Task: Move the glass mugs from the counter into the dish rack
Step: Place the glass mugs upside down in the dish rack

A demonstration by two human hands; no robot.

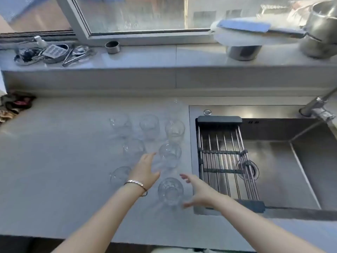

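Several clear glass mugs stand on the pale counter (60, 161) left of the sink. One mug (170, 191) is nearest me, another (170, 154) is just behind it, and a third (174, 130) is farther back. The dish rack (228, 161), metal bars with dark end pieces, spans the left part of the sink and holds nothing. My left hand (145, 169), fingers spread, hovers beside the middle mug. Open around the right side of the nearest mug is my right hand (197, 191), and I cannot tell whether it touches the glass. Neither hand holds anything.
The steel sink (284, 170) lies on the right, with a faucet (318, 110) at its far right corner. A raised sill behind carries utensils (52, 53), a small metal cup (112, 47), and pots (321, 28). Crumpled cloths (12, 105) lie at the counter's far left.
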